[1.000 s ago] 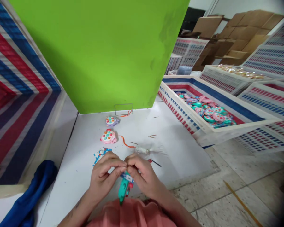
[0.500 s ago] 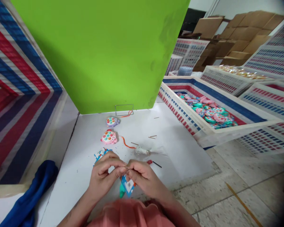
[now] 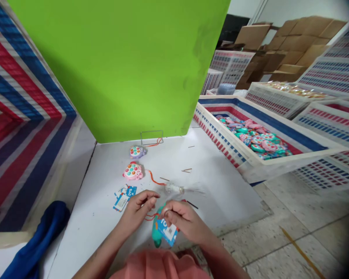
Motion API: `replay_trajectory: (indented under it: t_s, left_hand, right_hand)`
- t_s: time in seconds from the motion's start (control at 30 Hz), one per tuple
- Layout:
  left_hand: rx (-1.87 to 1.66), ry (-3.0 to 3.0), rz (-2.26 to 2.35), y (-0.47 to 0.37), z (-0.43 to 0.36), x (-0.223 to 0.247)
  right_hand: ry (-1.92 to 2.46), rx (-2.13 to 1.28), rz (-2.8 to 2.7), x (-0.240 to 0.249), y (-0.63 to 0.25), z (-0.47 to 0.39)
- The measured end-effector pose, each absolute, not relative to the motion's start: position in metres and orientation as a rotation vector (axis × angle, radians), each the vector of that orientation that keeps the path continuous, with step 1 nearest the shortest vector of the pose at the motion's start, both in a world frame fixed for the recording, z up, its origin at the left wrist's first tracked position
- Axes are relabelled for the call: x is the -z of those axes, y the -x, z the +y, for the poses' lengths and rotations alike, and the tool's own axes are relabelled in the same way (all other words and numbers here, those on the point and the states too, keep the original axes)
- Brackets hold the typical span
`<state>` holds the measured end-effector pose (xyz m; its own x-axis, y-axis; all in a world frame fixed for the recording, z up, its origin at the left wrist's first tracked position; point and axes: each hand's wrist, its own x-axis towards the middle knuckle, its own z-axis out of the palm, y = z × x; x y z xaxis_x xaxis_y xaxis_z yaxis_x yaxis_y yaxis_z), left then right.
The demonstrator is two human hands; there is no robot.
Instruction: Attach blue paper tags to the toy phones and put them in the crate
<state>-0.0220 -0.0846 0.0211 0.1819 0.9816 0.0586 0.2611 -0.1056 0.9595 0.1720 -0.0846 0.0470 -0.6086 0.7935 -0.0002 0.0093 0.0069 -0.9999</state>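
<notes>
My left hand (image 3: 138, 211) is over the white table, its thumb and forefinger pinched close together; anything between them is too small to make out. My right hand (image 3: 180, 219) has its fingers curled at the top edge of a blue printed card tag (image 3: 169, 232). Beside and partly under the tag is a green toy (image 3: 156, 234), with an orange cord (image 3: 149, 217) running toward my left hand. More blue tags (image 3: 123, 199) lie left of my left hand. Past my hands sit a pink animal-shaped toy (image 3: 133, 171) with coloured buttons and a smaller purple one (image 3: 137, 151).
A bundle of clear thin strands (image 3: 176, 189), an orange cord and thin brown sticks (image 3: 187, 170) lie on the table. A green panel (image 3: 122, 73) stands behind. At right is a white crate (image 3: 241, 161) of similar toys; a blue cloth (image 3: 43, 236) hangs at left.
My hands, previously fingertip to fingertip, have moved apart. The tag and green toy now show more below my right hand, and the blue tags at left are uncovered.
</notes>
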Motion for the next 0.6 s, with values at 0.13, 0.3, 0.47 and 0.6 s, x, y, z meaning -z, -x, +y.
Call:
replay_trajectory:
  t_s: [0.13,0.3,0.47,0.6]
  left_hand:
    - [-0.901,-1.480,1.421,0.021,-0.074,0.027]
    - [-0.886,-1.557,1.522,0.019,-0.075,0.051]
    - [-0.922,-1.721,1.537,0.017,-0.079,0.055]
    - [-0.902,-1.776,1.550,0.017,-0.080,0.059]
  right_hand:
    - [0.941,-1.583,-1.688,-0.044,-0.194,-0.074]
    - [1.104,-1.354,-1.711,-0.050,-0.234,-0.051]
    - [1.300,-1.106,-1.582,-0.064,-0.274,-0.016]
    - [1.364,-1.019,-1.571,-0.072,-0.309,0.022]
